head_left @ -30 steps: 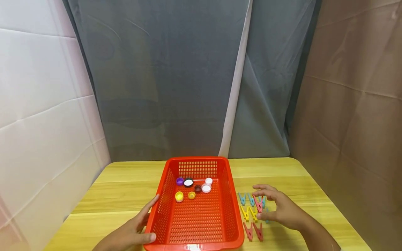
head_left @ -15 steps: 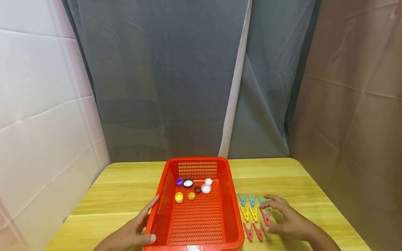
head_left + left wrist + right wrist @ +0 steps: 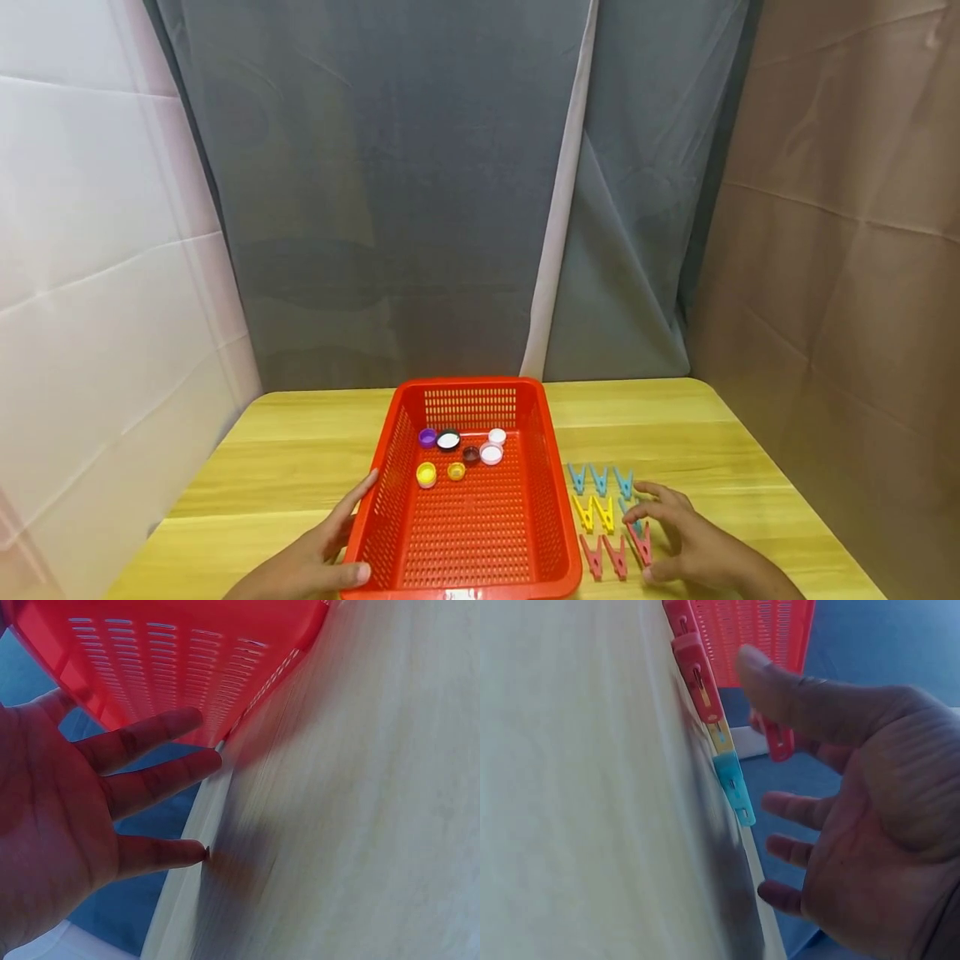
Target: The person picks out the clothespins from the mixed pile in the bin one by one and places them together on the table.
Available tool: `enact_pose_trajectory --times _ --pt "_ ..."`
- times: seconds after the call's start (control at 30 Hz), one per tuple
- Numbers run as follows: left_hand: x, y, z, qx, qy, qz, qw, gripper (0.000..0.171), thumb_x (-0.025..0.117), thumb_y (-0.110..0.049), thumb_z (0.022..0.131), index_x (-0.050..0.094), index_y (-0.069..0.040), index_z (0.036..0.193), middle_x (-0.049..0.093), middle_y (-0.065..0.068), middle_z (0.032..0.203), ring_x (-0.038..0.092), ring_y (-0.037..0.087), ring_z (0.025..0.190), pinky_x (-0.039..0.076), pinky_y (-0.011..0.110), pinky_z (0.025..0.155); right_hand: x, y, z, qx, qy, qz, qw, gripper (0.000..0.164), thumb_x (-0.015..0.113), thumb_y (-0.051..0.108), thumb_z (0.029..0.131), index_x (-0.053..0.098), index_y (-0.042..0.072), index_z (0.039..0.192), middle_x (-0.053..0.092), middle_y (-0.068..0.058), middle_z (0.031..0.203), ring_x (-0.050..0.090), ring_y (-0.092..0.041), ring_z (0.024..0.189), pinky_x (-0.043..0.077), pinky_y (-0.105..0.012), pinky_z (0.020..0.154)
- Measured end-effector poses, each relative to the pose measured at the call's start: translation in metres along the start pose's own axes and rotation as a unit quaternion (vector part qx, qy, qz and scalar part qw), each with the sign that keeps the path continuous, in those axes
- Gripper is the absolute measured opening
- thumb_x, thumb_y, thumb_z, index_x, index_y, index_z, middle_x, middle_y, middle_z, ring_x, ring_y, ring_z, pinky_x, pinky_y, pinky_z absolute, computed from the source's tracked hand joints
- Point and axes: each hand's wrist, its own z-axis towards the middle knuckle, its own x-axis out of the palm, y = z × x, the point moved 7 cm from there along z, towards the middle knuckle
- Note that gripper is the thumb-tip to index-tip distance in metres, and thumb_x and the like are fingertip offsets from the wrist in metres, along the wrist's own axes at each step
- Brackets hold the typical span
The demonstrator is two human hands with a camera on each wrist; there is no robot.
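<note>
My right hand (image 3: 693,542) pinches a red clothespin (image 3: 640,546) between thumb and index finger, its other fingers loosely spread in the right wrist view. Close behind it lies a blue clothespin (image 3: 628,510), partly covered. Left of the hand, clothespins lie in rows: several blue ones (image 3: 599,481), two yellow ones (image 3: 604,515) and, at the front, two red ones (image 3: 615,557). My left hand (image 3: 315,546) rests at the left side of a red plastic basket (image 3: 551,467), thumb at the rim. Its fingers show straight and spread in the left wrist view.
Inside the basket are several bottle caps, among them a purple one (image 3: 427,437), a black-rimmed white one (image 3: 448,440) and a yellow one (image 3: 426,474). The wooden table (image 3: 315,442) is enclosed by a grey curtain (image 3: 442,200) behind and cloth at both sides.
My right hand has moved toward me and slightly right with the red clothespin, from over the blue and yellow rows to beside the red row. The left hand and basket have stayed put.
</note>
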Motion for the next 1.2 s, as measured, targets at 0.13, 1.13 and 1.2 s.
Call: enact_pose_trajectory --times 0.13,1.13,1.2 --pt "0.001 0.002 0.001 -0.004 -0.004 -0.007 1.0 0.102 0.065 -0.027 0.11 -0.013 -0.043 0.173 0.022 0.036 0.171 0.068 0.035 0.134 0.063 0.059 0.102 0.002 -0.005 -0.001 0.022 -0.007 -0.021 1.0 0.049 0.092 0.025 0.088 0.069 0.024 0.131 0.019 -0.037 0.172 0.007 -0.076 0.15 0.033 -0.095 0.101" --pt "-0.006 0.001 0.002 0.0 -0.007 0.014 0.9999 0.104 0.066 -0.03 0.109 -0.015 -0.04 0.173 0.02 0.04 0.17 0.067 0.033 0.134 0.064 0.057 0.101 0.005 -0.013 0.002 0.044 -0.009 -0.081 0.996 0.078 0.098 0.03 0.08 0.062 0.031 0.149 0.026 -0.031 0.171 0.025 -0.076 0.146 0.039 -0.093 0.094" --pt "-0.006 0.001 0.002 -0.002 -0.007 0.011 0.9999 0.105 0.066 -0.029 0.109 -0.015 -0.041 0.173 0.02 0.039 0.17 0.067 0.033 0.133 0.064 0.057 0.101 0.005 -0.013 0.003 0.045 -0.011 -0.081 0.996 0.083 0.099 0.031 0.079 0.06 0.029 0.152 0.026 -0.031 0.171 0.026 -0.075 0.146 0.042 -0.091 0.095"
